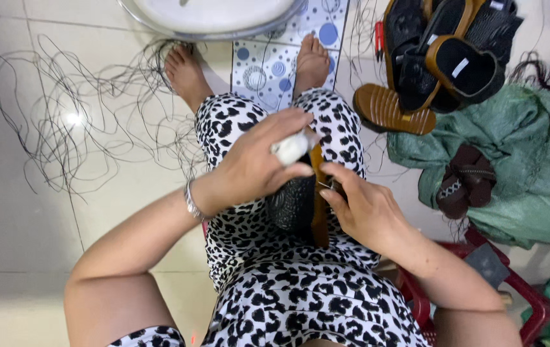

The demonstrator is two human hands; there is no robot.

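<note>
A black sandal with a tan sole edge (310, 205) stands upright on the person's lap, between both hands. The left hand (255, 164) is closed around its upper part, the thumb wrapped in white tape (291, 148). The right hand (365, 209) pinches at the sandal's right edge, fingers closed; what they hold is too small to tell. Bare feet rest on a blue-dotted mat (265, 67) farther off. Loose black threads (82, 109) sprawl over the floor to the left. To the right, a pile of sandals (442, 58) sits beside a green sack (532, 154).
</note>
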